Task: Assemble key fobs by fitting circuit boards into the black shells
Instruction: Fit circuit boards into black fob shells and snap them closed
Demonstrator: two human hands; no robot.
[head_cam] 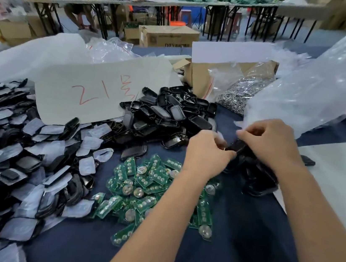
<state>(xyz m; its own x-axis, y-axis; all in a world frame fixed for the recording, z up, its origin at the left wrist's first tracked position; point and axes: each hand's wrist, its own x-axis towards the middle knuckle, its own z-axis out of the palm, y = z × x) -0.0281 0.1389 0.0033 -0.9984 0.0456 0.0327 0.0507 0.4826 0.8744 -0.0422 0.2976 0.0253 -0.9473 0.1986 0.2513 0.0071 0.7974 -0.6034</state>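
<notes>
Scene: A person works two-handed at a dark blue surface [241, 238] heaped with key fob parts; other workers and cartons fill the blurred top of the frame.
Left hand: The left hand [205, 151], right of centre, has its fingers curled in a pinching grip at the near end of a black shell [235, 146].
Right hand: The right hand [273, 141] meets it from the right, thumb and fingers clenched on the far end of the same shell.
Shell in hand: Held between both hands just above the surface, mid-right of the frame; whether a board already sits inside is hidden by the fingers.
Circuit boards: A loose pile of green circuit boards [149, 185] lies below centre, partly under the left forearm.
Empty shells: A heap of black shells [169, 117] sits at centre, behind the hands, in front of a card with red marks [97, 96].
Other stock: Film-covered black parts [10, 153] spread across the left side; a bag of metal rings [238, 95] lies in an open carton at upper right.
Finished pile: A few dark pieces [260, 182] lie under the right wrist, probably completed units.
Step in hand: Likely seating or pressing a board into the shell.
Next move: Probably even pressure until the board sits flush, then setting the piece down and reaching for another board.
</notes>
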